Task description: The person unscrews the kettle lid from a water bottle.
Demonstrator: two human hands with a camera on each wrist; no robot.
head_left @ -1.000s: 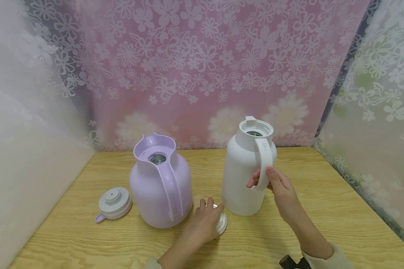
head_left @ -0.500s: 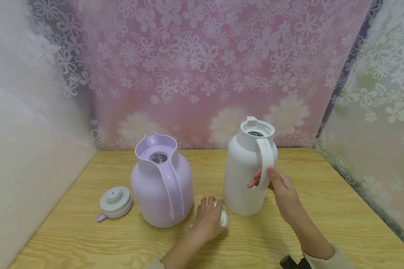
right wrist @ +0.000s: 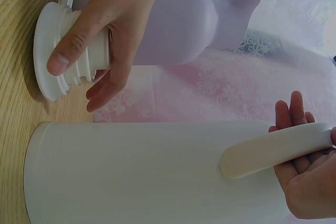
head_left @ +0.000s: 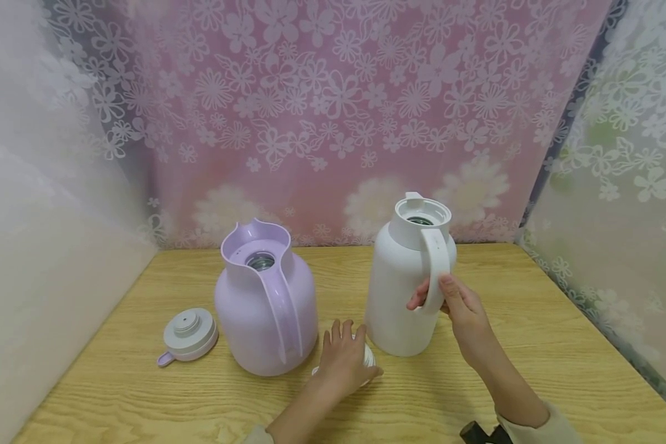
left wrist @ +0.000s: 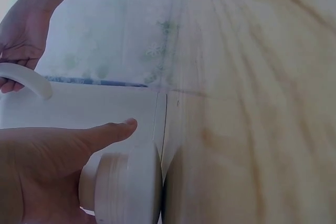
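Observation:
A white vacuum jug (head_left: 394, 296) stands upright without a lid, its mouth uncovered. My right hand (head_left: 468, 317) holds the jug's handle (right wrist: 273, 148), with fingers passed through it and the thumb against it. Left of the jug, a white threaded stopper (right wrist: 47, 51) sits on the table, flange down and threads up. Over this stopper is my left hand (head_left: 345, 362), fingers spread and straight, covering much of it in the head view. The left thumb (left wrist: 115, 131) points away from the stopper in the left wrist view. Whether the other fingers touch it, I cannot tell.
A lilac vacuum jug (head_left: 266, 314) without a lid stands left of the left hand. Farther left lies its grey and lilac stopper (head_left: 189, 336) with a tab. A floral curtain (head_left: 338, 123) hangs behind the wooden table (head_left: 116, 401). A black object (head_left: 480, 433) shows by the right sleeve.
My left hand has loosened around the white stopper; its fingers have straightened and its thumb has swung out to the right. My right hand and both jugs stay in place.

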